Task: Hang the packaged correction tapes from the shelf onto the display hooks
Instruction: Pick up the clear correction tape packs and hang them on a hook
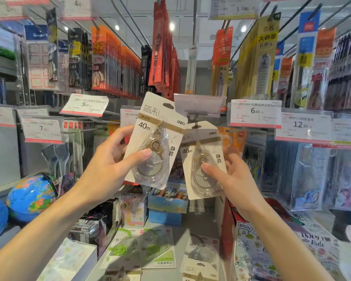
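Note:
My left hand (111, 159) grips a beige carded correction tape (156, 126) marked 40m, thumb on its clear blister, tilted to the right. My right hand (231, 177) pinches a second, identical correction tape pack (201, 142) lower and to the right; its hang hole sits just under a clear price-tag holder (199, 105) at the tip of a display hook. More packaged correction tapes (142, 248) lie flat on the shelf below, some green, some beige (201, 258).
Hooks with hanging stationery packs (162, 47) fill the upper rows. Price labels (255, 113) jut out left and right. Small boxes (166, 201) stand on the shelf behind the tapes, a globe (30, 197) at left, a printed carton (272, 250) at right.

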The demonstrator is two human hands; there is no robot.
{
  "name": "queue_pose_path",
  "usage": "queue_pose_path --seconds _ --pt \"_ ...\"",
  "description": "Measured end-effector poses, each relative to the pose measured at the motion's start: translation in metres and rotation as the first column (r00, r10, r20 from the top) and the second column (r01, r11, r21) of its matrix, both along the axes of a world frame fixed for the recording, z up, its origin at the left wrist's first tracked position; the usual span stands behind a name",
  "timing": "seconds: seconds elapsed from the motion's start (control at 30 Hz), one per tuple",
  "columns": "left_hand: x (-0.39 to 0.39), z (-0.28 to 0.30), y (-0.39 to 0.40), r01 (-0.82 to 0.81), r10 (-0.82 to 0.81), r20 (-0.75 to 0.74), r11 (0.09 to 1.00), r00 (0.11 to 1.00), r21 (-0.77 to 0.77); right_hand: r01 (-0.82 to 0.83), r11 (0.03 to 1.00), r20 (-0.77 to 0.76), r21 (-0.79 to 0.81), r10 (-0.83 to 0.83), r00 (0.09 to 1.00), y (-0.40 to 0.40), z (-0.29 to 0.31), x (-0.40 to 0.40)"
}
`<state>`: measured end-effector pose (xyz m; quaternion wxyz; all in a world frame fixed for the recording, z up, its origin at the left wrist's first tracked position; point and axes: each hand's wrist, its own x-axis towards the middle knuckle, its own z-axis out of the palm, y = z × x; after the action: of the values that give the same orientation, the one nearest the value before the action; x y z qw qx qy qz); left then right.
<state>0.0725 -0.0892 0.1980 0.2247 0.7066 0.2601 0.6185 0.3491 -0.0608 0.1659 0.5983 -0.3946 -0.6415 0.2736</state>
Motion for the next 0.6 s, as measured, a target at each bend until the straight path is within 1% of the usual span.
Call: queue_pose_path --seconds 0.23,0.33,0.4,0.5,0.6 --pt "-0.001 -0.002 0.002 0.01 -0.01 -0.006 1.0 1.0 -0.01 0.023 0.999 0.023 -0.031 -0.022 0.999 0.013 -0.002 -0.01" --pt "-0.002 -0.005 0.003 0.017 -0.017 -0.023 1.0 1.0 -0.025 0.132 0.991 0.054 0.011 -0.132 0.99 0.019 -0.006 -0.015" --pt "-0.004 -0.008 0.004 0.007 -0.008 -0.031 0.999 0.999 -0.035 0.168 0.985 0.034 0.043 -0.169 0.985 0.025 -0.01 -0.015" --pt "-0.006 -0.014 0.005 -0.018 0.015 -0.04 0.998 0.999 -0.062 0.203 0.979 0.013 0.011 -0.203 0.979 0.04 -0.01 -0.017" --pt "-0.008 -0.021 0.006 -0.042 0.038 -0.044 0.994 0.998 -0.098 0.3 0.954 0.108 -0.016 -0.297 0.949 0.058 -0.009 -0.023"
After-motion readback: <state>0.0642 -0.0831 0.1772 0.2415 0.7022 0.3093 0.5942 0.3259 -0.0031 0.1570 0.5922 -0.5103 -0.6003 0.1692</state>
